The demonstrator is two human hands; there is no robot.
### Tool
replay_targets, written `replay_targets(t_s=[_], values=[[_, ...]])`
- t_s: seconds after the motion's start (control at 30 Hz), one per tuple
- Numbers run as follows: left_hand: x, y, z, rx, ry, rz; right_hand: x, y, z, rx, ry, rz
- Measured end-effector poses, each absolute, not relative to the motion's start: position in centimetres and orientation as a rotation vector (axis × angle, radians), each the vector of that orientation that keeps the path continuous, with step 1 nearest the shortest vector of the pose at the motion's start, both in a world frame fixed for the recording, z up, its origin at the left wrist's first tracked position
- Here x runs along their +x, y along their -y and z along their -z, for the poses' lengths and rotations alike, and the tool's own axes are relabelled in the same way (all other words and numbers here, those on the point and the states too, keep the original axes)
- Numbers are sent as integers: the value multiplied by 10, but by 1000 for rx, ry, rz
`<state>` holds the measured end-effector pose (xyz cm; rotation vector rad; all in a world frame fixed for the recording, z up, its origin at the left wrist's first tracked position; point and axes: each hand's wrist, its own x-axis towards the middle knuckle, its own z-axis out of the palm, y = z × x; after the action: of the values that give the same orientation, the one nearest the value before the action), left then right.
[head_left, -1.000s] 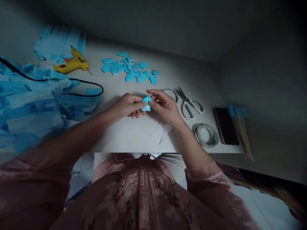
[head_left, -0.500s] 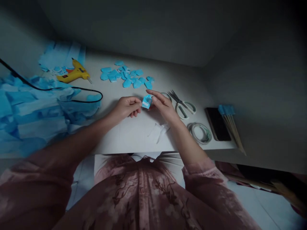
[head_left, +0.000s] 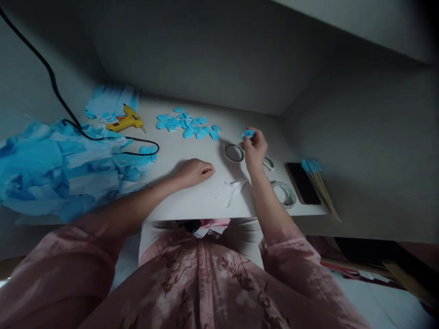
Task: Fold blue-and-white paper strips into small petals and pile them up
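Observation:
My right hand (head_left: 255,148) is raised over the right part of the white table, pinching a small folded blue piece (head_left: 248,133) that looks like mask fabric. Below and behind this hand lie the scissors, hidden except for part of a pale handle (head_left: 269,163). A small tape roll (head_left: 234,153) is just left of the hand. My left hand (head_left: 195,173) rests on the table with its fingers curled closed, and nothing shows in it. Thin white scraps (head_left: 236,189) lie between my two forearms. Beyond my hands, several cut blue petal-shaped pieces (head_left: 188,132) are scattered.
A yellow glue gun (head_left: 127,119) with a black cord lies at back left, before stacked blue masks (head_left: 115,100). A heap of blue and white fabric (head_left: 82,160) covers the left side. At right are a larger tape roll (head_left: 291,196), a phone (head_left: 303,185) and blue-tipped sticks (head_left: 322,185).
My right hand has carried the blue piece right and away from my left hand, over the scissors. The left hand has let go of it, lowered towards me and closed. The view has shifted.

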<state>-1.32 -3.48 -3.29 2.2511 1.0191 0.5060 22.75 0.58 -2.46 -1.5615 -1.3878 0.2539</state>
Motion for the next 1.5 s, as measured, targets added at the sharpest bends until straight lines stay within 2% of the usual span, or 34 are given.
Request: replay_targets(t_s=[0.1, 0.2, 0.43, 0.7, 1.0, 1.33, 1.47, 1.5], values=[[-13, 33, 34, 2277, -1050, -465, 227, -25, 10, -1607, 1605, -114], [-13, 29, 37, 2288, -1055, -468, 238, -44, 0, -1603, 1772, -467], [-13, 23, 49, 2234, -1012, -568, 286, -18, 0, -1362, 1503, -675], [-3, 20, 36, 1461, -862, -930, 207, 37, 4, -1192, 1473, -1076], [-11, 11, 25, 1304, -892, -1063, 186, 44, -9, -1121, 1365, -1343], [-8, 9, 35, 1347, -981, -1041, 194, -2, -11, -1341, 1610, -849], [-7, 13, 39, 1378, -1001, -957, 211, -32, -15, -1545, 1613, -112], [-6, 14, 40, 1395, -997, -933, 214, -37, -14, -1585, 1664, -18]])
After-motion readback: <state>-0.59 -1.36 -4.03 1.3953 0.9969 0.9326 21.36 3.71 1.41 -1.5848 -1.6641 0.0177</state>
